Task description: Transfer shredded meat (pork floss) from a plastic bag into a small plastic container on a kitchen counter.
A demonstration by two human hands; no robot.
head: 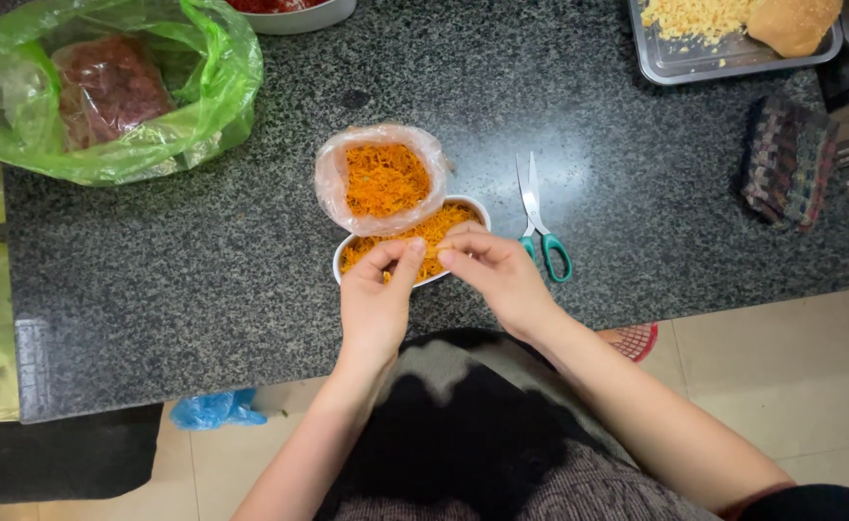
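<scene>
Head view, looking down on a dark speckled surface [202, 270]. A white bowl [478, 206] is sitting near the front edge, filled with orange shreds [424, 234]. A clear bag [382, 178] holding more of the same shreds is leaning against the bowl's far rim, mouth open toward the camera. Left hand [376, 304] is hovering over the bowl's near rim, thumb and forefinger pinching together on a few shreds. Right hand [498, 273] is meeting it from the right, fingertips closing on the same small pinch, so both hands are touching at the tips above the shreds. Scissors [540, 220] with teal handles are lying just right of the bowl, blades shut and pointing away. A green bag [193, 125] with a dark red packet inside is resting at the far left. A metal tray [680, 63] carrying yellow crumbs and a bun [793, 23] is sitting at the far right, with a striped cloth [786, 159] lying near it. A second white bowl [299, 17] with red contents is showing partly at the top edge.
</scene>
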